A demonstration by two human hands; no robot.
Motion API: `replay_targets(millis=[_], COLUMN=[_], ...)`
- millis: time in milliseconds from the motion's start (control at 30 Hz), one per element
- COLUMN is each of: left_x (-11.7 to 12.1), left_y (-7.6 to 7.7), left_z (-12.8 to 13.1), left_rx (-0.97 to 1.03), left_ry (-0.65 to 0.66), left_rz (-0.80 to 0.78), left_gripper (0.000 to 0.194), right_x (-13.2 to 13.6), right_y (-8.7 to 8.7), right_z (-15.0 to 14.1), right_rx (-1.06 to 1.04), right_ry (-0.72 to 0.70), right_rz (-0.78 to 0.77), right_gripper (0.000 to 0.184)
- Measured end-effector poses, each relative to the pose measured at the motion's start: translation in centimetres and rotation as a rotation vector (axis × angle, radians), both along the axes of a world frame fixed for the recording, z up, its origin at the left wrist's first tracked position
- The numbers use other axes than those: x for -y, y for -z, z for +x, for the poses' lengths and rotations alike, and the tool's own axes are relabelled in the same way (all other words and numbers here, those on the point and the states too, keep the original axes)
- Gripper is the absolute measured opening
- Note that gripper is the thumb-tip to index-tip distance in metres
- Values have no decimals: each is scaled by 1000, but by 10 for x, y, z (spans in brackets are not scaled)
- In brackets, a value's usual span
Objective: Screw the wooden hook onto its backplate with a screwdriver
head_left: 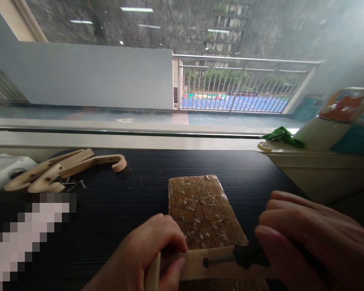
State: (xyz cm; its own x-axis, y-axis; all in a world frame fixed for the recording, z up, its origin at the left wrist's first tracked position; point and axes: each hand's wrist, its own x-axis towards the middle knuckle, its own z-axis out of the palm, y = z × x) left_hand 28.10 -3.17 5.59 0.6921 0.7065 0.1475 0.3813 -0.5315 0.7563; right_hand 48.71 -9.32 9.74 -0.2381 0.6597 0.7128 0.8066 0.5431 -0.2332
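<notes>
My left hand (157, 246) is closed around a pale wooden strip (197, 264) with a dark round hole in its face. The strip lies over the near part of a brown, tape-wrapped block (200, 214), which is scarred with holes and scratches. My right hand (309, 238) is curled around a black-handled tool (250, 255). From it a thin metal shaft reaches left along the strip, its end close to the hole. Shadow hides much of the tool, so I cannot tell its exact kind.
On the black table (145, 194), several curved wooden pieces (66, 165) lie at the left beside loose screws (75, 185). A white device (9, 171) stands at the left edge. On the sill are a green cloth (282, 136) and a large white container (318, 131). A pixelated patch covers the lower left.
</notes>
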Motion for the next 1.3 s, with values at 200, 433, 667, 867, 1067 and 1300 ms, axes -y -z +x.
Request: replay_targets(millis=[200,433,667,867,1067,1300], left_x=[-1,-3,0,0,-3,-4], left_y=[3,-2,-2,0,6,7], left_z=[-2,-6,-7,-5,-6,-7], left_rx=[-32,-97,-12,46,84,121], left_ry=[34,77,51,51,88,119], left_rz=[-43,-128,-113,-68,-50,-29], left_gripper=[8,7,7,7,10,12], right_x=[-3,0,-13,-5,11,14], right_y=[-7,-20,-23,-22,-56,-78], right_z=[-7,-14,-32,-48,-56,-62], right_rx=[131,298,409,437,592,624], right_ry=[5,-128,-5,364,269,126], right_rz=[-64,-139,-123,-180,-476,-749], right_gripper=[29,21,29,30,19,14])
